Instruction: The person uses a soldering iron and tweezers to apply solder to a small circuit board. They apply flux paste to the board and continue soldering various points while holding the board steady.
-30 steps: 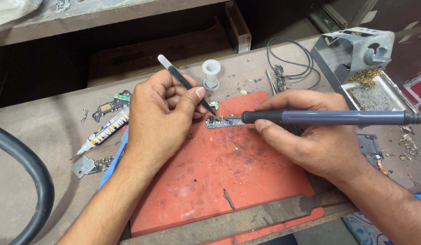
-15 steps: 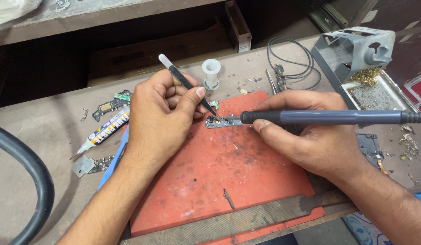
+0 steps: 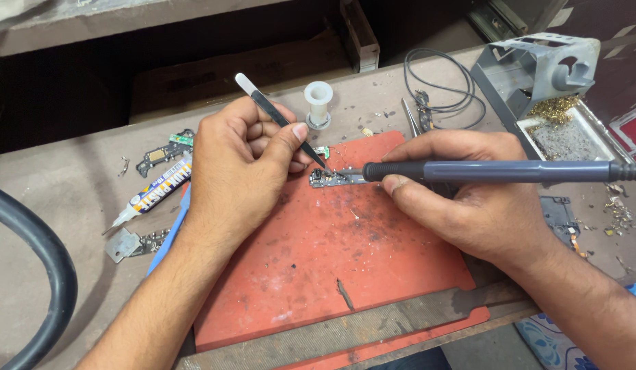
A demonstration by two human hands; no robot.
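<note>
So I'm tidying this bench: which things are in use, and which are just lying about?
In use: left hand, black tweezers, small circuit board, right hand, grey soldering iron, red mat.
Lying about: white plastic spool, printed paste tube, coiled black wire.

A small grey circuit board (image 3: pixel 329 179) is lying flat near the top edge of a red mat (image 3: pixel 318 267). Black tweezers (image 3: pixel 283 123) are slanting down, tip touching the board from the left. A grey soldering iron (image 3: pixel 496 170) is lying almost level, tip meeting the board's right end.
</note>
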